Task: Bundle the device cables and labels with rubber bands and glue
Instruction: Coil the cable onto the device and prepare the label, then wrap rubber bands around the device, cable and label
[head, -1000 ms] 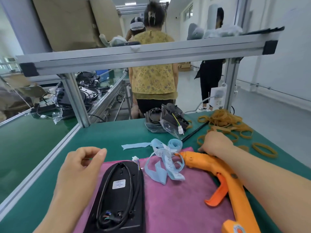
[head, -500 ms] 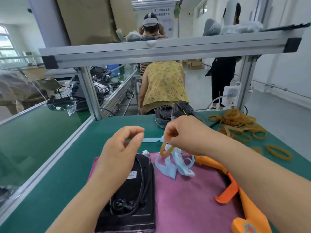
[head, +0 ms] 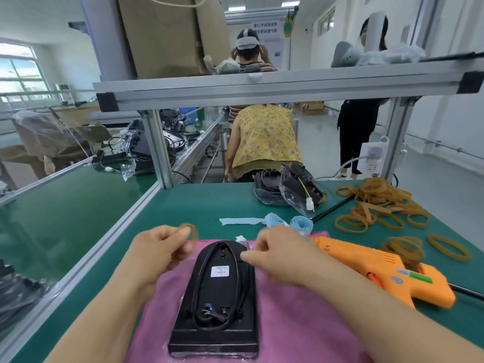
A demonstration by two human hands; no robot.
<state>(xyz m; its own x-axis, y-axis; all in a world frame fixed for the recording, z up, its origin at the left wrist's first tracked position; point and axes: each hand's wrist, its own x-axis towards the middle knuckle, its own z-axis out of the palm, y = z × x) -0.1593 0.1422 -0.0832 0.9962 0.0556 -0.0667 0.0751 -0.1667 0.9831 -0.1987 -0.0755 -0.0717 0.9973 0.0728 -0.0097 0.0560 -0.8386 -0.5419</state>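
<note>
One black device (head: 217, 292), cable (head: 201, 281) looped on its back and one white label (head: 220, 271) (print unreadable), lies on one pink cloth (head: 301, 326). Left hand (head: 159, 252) pinches one rubber band (head: 193, 228) between thumb and forefinger beside the device's far end; right hand (head: 277, 255) curls its fingers there, grip blurred, cannot tell. Right: one orange glue gun (head: 379, 268), one blue label strip (head: 301, 222), loose bands (head: 379, 203) heaped uncounted on the green bench mat (head: 196, 205); three people beyond.
</note>
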